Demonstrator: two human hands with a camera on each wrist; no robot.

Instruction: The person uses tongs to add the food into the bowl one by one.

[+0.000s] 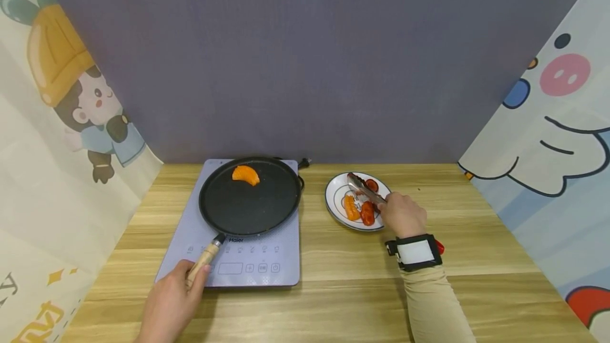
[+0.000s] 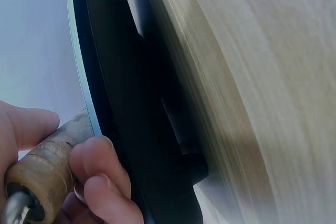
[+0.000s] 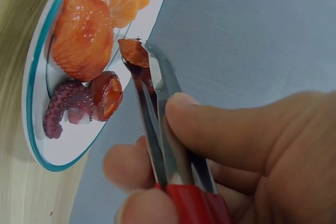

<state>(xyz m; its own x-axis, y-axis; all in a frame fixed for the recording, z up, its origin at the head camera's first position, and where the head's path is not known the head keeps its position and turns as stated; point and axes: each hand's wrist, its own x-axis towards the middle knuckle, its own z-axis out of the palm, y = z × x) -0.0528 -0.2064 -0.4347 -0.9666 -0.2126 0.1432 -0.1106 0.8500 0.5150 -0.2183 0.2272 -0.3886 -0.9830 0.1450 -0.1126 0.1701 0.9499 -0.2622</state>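
Gripping the wooden handle (image 1: pixel 202 262) of the black pan (image 1: pixel 252 210), the left hand (image 1: pixel 172 294) sits at the pan's near side with its fingers curled round the wood. The right hand (image 1: pixel 404 215), to the right of the pan, holds metal tongs (image 1: pixel 374 192), their arms squeezed to a narrow gap with a glossy reddish-brown piece (image 3: pixel 135 53) between the tips. That piece is over or beside the plate (image 1: pixel 335 205), which lies right of the pan; whether it touches the china I cannot tell. On the plate, an orange slice (image 1: pixel 351 208) lies toward the pan, with a larger red piece (image 1: pixel 367 214) next to it on the side away from the pan; the right wrist view also shows a purple tentacle (image 3: pixel 53 119) and a small red-brown piece (image 3: pixel 107 95) there. In the pan itself there is just one item, an orange crescent (image 1: pixel 245 174), in the far-left part. The work looks partway through: one piece is in the pan, one is in the tongs, and several are on the plate. Which way the food travels these views do not settle; if toward the pan, most of it is left to do. Under the pan is the cooker (image 1: pixel 288 258), whether heating or not I cannot tell, set on the bench (image 1: pixel 343 295).
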